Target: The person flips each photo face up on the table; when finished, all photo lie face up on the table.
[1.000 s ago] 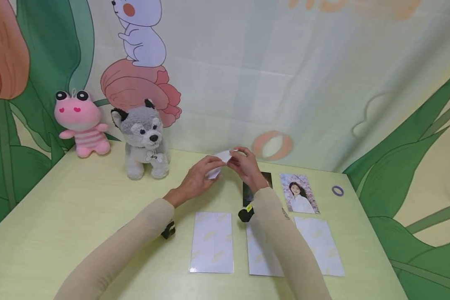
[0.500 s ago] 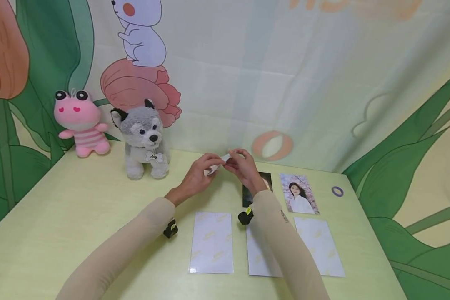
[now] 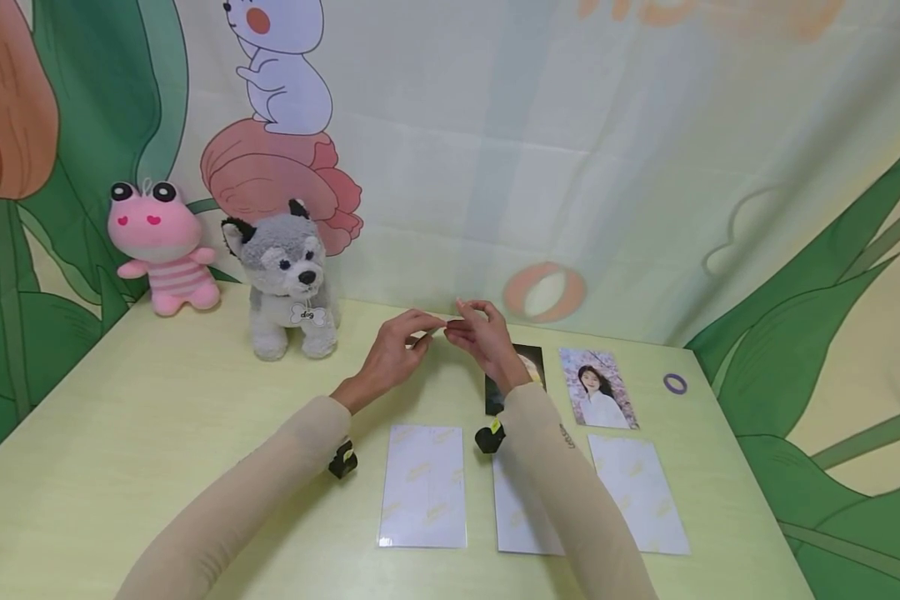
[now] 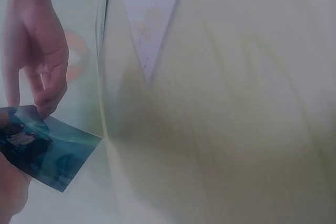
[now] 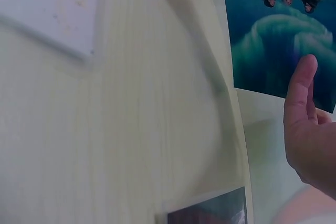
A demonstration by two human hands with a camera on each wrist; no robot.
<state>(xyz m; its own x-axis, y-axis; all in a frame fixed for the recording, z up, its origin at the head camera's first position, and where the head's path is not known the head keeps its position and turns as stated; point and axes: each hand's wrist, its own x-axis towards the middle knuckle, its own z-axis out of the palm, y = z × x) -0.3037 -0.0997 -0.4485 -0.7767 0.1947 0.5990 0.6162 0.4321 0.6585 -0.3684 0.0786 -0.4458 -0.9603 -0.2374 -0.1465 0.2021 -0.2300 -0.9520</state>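
Around the middle of the head view, the left hand (image 3: 393, 350) and the right hand (image 3: 489, 340) both pinch a teal photo (image 5: 268, 40); it is better to grip lightly, near edges, without bending.

A grey plush dog (image 3: 283, 262) is beside a pink plush toy (image 3: 167, 242) — printed curtain (image 3: 450, 167) behind.

Beige sleeves (image 3: 255, 487), black wrist cameras (image 3: 489, 437)
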